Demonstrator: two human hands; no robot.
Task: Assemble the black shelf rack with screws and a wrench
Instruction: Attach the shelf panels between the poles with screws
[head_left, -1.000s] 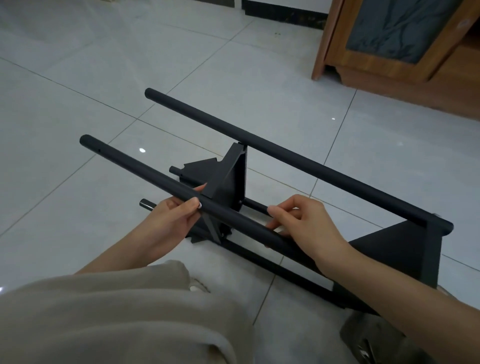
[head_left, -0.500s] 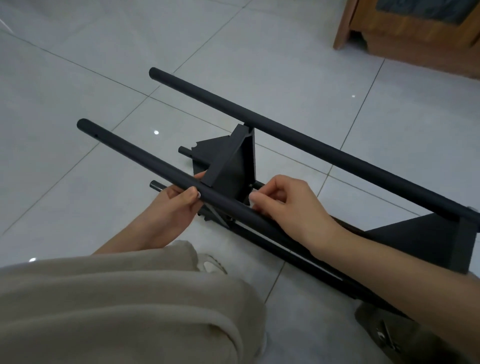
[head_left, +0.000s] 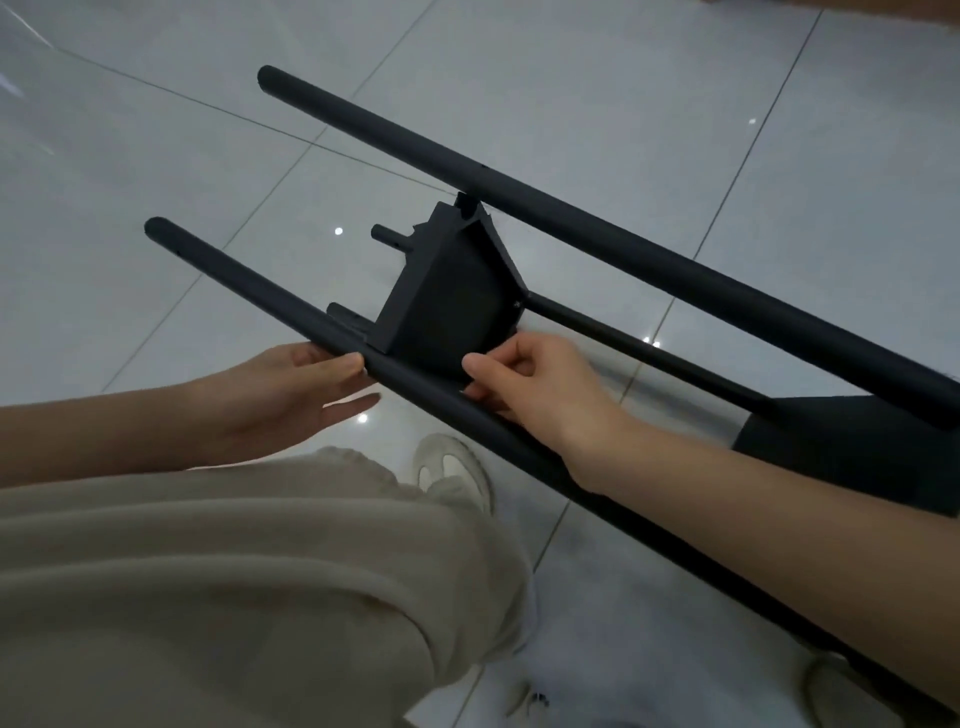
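Hands (head_left: 291, 400) (head_left: 535, 387) seemingly on rack's (head_left: 441, 301) near tube (head_left: 234, 280)

An indoor room, probably a home: glossy pale grey floor tiles (head_left: 156, 218) with thin dark joints fill the frame, mirroring small lights; a sliver of brown wood (head_left: 857, 4) edges the top right.

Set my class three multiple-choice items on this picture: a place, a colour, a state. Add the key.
1. Where is the shelf panel? A. between the far tube and near tube B. on a shoe C. beyond both tubes
2. What colour is the rack? A. white B. black C. brown
3. The right hand's fingers: A. lie flat on tiles B. curl at the near tube C. grip a wrench
Key: A, a tube flanks each side; B, every part is black; B, they curl against the tube.
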